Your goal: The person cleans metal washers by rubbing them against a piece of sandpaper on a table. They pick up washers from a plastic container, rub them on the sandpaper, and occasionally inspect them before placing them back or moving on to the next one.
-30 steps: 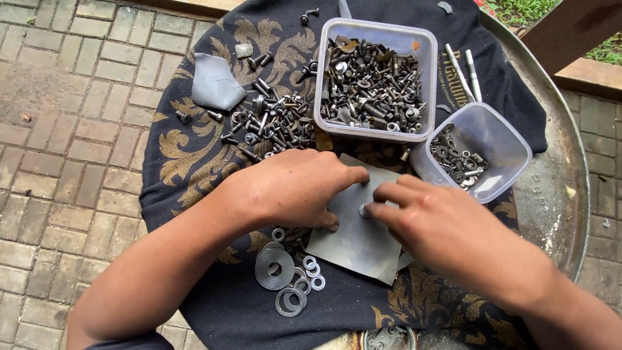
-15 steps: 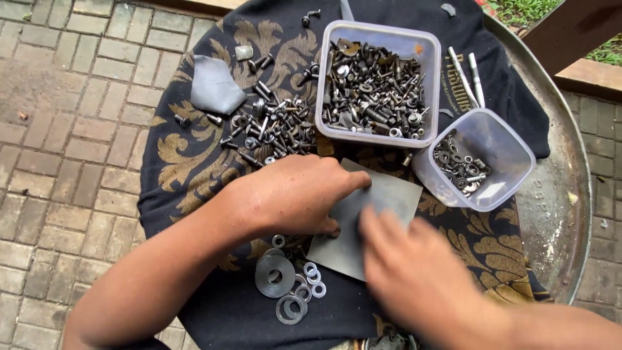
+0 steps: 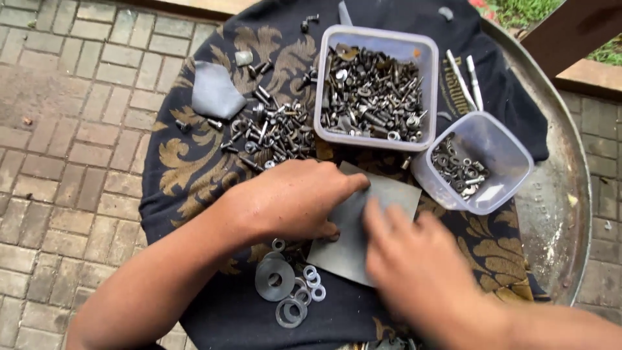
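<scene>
The grey sheet (image 3: 363, 227) lies flat on the dark patterned cloth (image 3: 194, 168), just below the square tub of bolts (image 3: 376, 91). It is pinned by the left hand (image 3: 291, 201), palm down, grip flattened. The right hand (image 3: 414, 266) is blurred over its lower edge; its grip cannot be told. Washers (image 3: 291, 291) are grouped beside the sheet.

Soft even daylight, faint shadows, motion blur on the right hand (image 3: 414, 272).

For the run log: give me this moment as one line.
left hand: pressing on grey sheet | right hand: blurred, over sheet | washers: beside sheet | big tub, small tub: hardware inside
</scene>
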